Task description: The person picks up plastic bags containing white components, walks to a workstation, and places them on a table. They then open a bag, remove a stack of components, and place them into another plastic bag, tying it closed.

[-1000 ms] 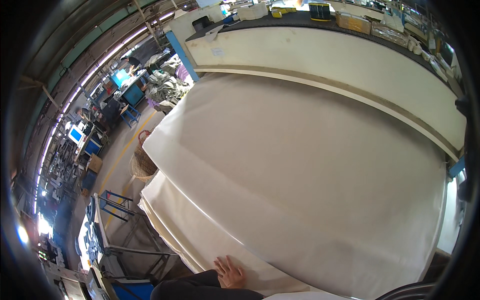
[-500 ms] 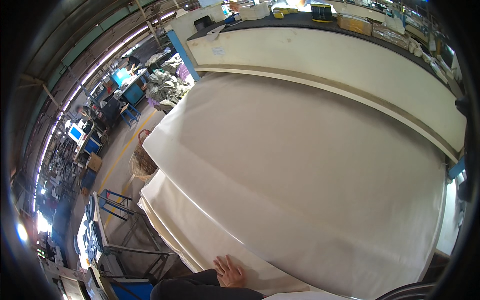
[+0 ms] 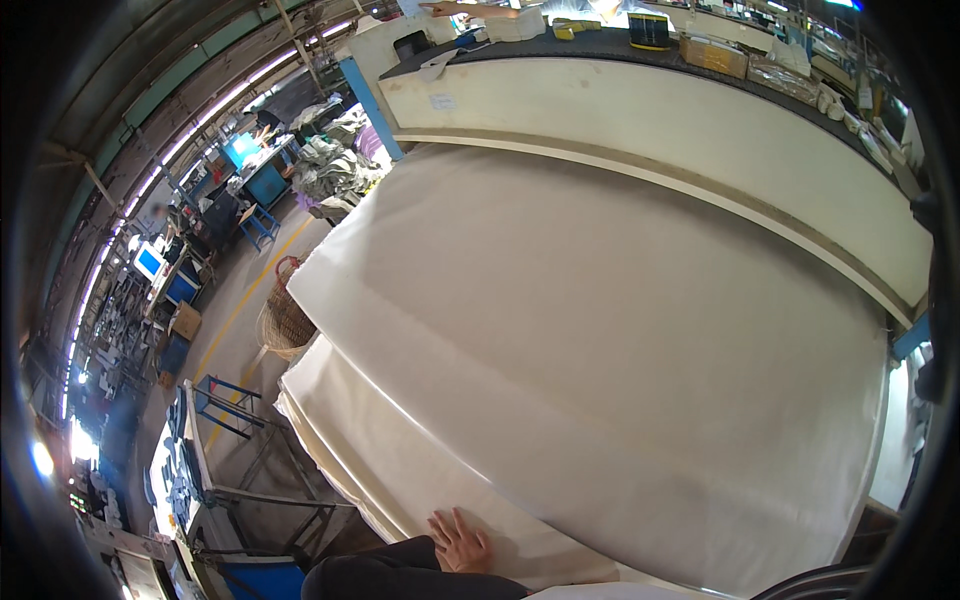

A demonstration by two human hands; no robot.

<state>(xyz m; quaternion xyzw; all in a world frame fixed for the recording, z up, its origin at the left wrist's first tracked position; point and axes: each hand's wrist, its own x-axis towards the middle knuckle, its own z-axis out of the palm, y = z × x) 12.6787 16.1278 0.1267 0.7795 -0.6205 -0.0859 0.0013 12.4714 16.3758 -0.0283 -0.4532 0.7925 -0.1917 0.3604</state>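
Observation:
My left hand (image 3: 461, 545) rests palm down on the cream fabric, fingers spread, holding nothing. A dark sleeve leads to it from the lower edge. Under it lies a lower layer of cream cloth (image 3: 400, 455) with stacked, slightly frayed edges at the left. A large, smooth sheet of pale fabric (image 3: 600, 330) covers most of the surface beyond, its folded or raised edge running diagonally just past my fingers. My right hand is not in view.
A cream panel (image 3: 640, 105) stands along the far side; its dark ledge (image 3: 590, 42) carries a black-and-yellow container (image 3: 648, 31) and wrapped packages (image 3: 712, 57). A wicker basket (image 3: 286, 322), a blue-framed stool (image 3: 228, 406) and heaped cloth (image 3: 335, 165) are at the left.
Another person's arm now stretches farther across the far ledge at the top. The view has shifted slightly. My left hand stays in the same spot on the cloth.

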